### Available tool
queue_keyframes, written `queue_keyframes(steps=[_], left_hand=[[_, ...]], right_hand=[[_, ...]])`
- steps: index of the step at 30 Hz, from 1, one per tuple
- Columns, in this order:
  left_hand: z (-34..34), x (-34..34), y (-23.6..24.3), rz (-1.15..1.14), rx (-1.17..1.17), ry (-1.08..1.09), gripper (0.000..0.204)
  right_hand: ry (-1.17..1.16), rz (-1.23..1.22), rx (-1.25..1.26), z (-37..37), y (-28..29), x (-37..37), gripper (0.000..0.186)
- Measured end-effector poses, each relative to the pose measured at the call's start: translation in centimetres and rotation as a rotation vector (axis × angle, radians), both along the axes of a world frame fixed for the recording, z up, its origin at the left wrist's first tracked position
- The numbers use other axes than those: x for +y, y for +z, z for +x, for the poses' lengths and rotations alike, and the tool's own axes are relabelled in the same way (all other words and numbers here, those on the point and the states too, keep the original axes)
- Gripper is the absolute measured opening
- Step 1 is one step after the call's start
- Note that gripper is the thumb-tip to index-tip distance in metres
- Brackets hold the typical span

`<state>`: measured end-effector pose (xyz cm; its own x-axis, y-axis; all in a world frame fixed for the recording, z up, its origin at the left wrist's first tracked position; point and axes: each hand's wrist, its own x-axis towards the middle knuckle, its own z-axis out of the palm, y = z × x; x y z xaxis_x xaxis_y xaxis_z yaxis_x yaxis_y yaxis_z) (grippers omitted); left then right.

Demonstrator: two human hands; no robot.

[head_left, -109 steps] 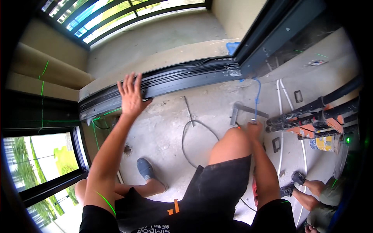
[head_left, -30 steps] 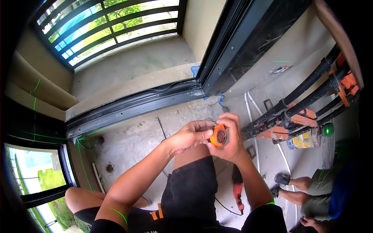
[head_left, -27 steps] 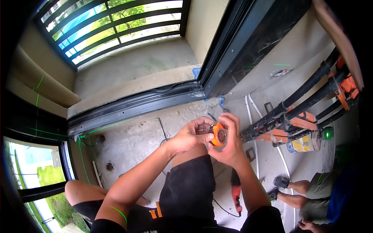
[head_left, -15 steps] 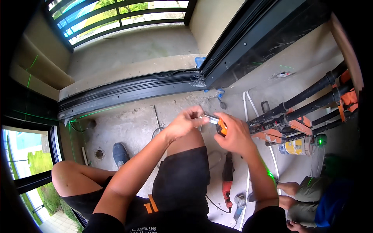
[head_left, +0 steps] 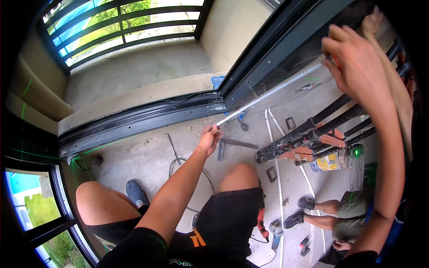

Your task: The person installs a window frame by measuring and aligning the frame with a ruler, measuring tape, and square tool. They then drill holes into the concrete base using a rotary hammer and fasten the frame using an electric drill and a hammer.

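A pale tape measure blade (head_left: 272, 94) is stretched taut between my two hands, rising from near the corner of the black door frame (head_left: 134, 124) toward the upper right. My left hand (head_left: 209, 139) pinches its lower end. My right hand (head_left: 351, 58), raised high at the right, grips the tape measure case; only a bit of orange shows, the fingers hiding the rest. Just beyond it, another person's hand (head_left: 372, 23) reaches up against the dark frame section.
An L-shaped metal square (head_left: 241, 143) lies on the floor near my left hand. White pipes (head_left: 277, 178) run along the floor. Black tubes (head_left: 321, 127) with orange parts, a yellow-labelled bucket (head_left: 328, 161), a red power tool (head_left: 262, 225) and an angle grinder (head_left: 276, 232) are at right.
My right hand has moved up and right with the tape measure case, drawing out a long blade. My left hand has shifted slightly left and down. Another person's hand has appeared at the upper right.
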<state>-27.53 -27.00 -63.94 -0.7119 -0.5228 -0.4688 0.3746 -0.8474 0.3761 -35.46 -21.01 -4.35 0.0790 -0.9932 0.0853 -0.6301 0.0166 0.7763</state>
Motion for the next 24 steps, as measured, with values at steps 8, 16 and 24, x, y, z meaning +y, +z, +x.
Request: queue_keyframes(steps=[8, 16, 24], left_hand=[[-6.6, -2.5, 0.8, -0.336, -0.261, -0.169, 0.023], [-8.7, -3.1, 0.7, -0.255, -0.283, -0.317, 0.026], [-10.0, -2.4, 1.6, -0.173, -0.24, -0.358, 0.028]], right_hand=[[0.097, 0.182, 0.197, 2.8, 1.9, -4.1, 0.011], [0.155, 0.101, 0.135, -3.7, 0.4, -1.4, 0.01], [0.07, 0.072, 0.099, -3.9, 1.8, -0.7, 0.011]])
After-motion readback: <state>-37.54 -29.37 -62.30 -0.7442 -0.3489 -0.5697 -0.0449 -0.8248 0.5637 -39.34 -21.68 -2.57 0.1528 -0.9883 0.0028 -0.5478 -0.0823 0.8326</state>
